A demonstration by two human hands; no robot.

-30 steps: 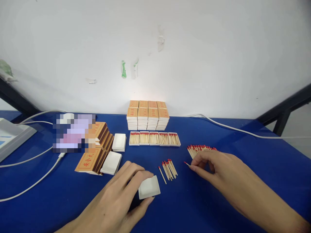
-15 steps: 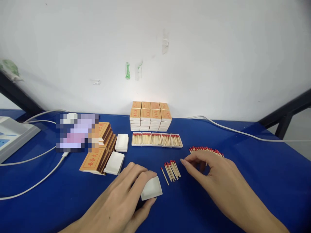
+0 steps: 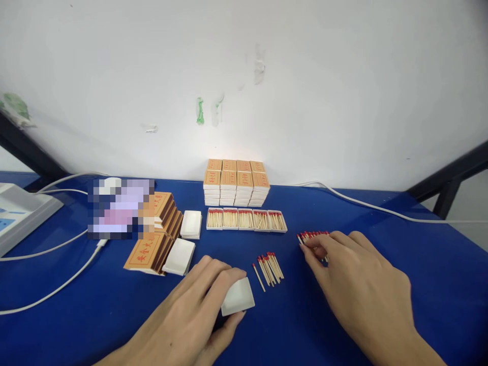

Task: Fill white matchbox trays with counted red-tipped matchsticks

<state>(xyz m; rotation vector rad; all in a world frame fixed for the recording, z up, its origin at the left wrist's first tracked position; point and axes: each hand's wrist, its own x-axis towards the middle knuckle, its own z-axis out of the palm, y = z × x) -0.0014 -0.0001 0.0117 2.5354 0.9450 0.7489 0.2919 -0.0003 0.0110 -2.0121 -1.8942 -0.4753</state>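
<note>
Fingers and thumb of my left hand [image 3: 190, 307] grip a white matchbox tray [image 3: 238, 296] near the front of the blue table. Nothing lies inside that tray. Just right of it is a small group of loose red-tipped matches [image 3: 270, 268]. My right hand [image 3: 358, 284] is over a wider row of matches [image 3: 310, 235] on the right, with thumb and forefinger close together at its left end; what they pinch, if anything, is too small to tell. Behind, several matchbox trays filled with matches [image 3: 246, 219] stand side by side.
Closed matchboxes [image 3: 236, 183] are stacked against the white wall. On the left are orange box sleeves [image 3: 147, 251], white trays [image 3: 179, 255], a blurred phone-like object [image 3: 125, 203], a white device [image 3: 26, 213] and cables. Another cable [image 3: 366, 206] runs along the right rear.
My right hand has moved right, away from the small group of matches, and its thumb and forefinger have come closer together at the wider row. My left hand stays on the tray.
</note>
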